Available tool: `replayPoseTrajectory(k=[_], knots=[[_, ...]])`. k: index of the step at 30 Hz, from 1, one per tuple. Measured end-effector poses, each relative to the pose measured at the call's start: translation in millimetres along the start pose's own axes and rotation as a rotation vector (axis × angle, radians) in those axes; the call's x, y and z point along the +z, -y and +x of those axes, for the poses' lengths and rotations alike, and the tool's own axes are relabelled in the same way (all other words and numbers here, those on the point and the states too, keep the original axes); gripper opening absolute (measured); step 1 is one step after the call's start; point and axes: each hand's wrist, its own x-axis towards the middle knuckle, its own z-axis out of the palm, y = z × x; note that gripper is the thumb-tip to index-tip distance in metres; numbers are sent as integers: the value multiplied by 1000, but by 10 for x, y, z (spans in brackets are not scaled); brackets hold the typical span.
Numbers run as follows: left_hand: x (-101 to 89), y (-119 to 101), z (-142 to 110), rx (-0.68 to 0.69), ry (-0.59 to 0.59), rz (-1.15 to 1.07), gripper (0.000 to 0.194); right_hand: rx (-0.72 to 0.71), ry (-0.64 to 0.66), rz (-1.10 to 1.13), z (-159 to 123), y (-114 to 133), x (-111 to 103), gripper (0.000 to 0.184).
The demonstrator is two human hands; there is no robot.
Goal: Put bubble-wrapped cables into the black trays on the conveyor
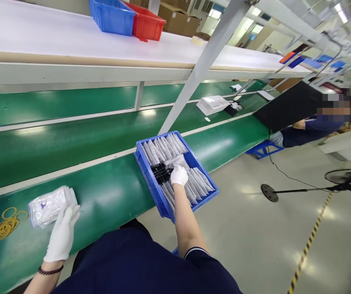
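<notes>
My left hand (63, 230), in a white glove, rests at the right edge of a stack of clear plastic bags (48, 206) on the green belt. Its fingers are stretched out and it grips nothing. Over on the right, my white-gloved right hand (179, 175) reaches into a blue bin (206, 168). Its fingers are curled beside a silvery bubble-wrap pouch (179, 162) and some thin black parts (161, 173); whatever they pinch is hidden. Rows of similar silvery pouches (164, 148) stand on edge in the bin.
Yellow rubber bands (6, 228) lie left of the bags. A slanted white post (190, 94) rises behind the bin. A white device (213, 105) sits farther along the line. To the right are a floor fan (347, 181) and a seated person (310, 130).
</notes>
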Motion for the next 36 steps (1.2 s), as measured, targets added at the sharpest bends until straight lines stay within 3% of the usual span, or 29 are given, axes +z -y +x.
replayPoseTrajectory(k=[2, 4, 7, 8, 10, 13, 16, 21, 29, 36], knots=[[322, -128, -104, -40, 102, -81, 57, -45, 12, 26, 132, -98, -160, 38], [653, -296, -179, -102, 294, -133, 53, -178, -24, 116, 184, -102, -373, 37], [1253, -561, -198, -249, 693, -354, 63, -593, -38, 360, 2, 116, -674, 32], [1473, -635, -175, -294, 765, -445, 67, -742, 10, 424, -128, 233, -748, 30], [1879, -742, -97, -294, 807, -522, 56, -967, 188, 463, -436, 488, -846, 29], [2237, -809, 22, -190, 704, -544, 30, -1062, 400, 456, -834, 813, -885, 27], [2229, -851, 62, -166, 660, -534, 15, -925, 485, 559, -998, 994, -871, 23], [1890, -973, 64, -137, 707, -512, 20, -725, 654, 658, -1028, 1148, -844, 18], [1437, -973, 192, -126, 676, -521, 23, -674, 842, 680, -1252, 1509, -721, 20], [1232, -884, 279, -197, 713, -568, 18, -679, 842, 639, -1418, 1636, -624, 22]])
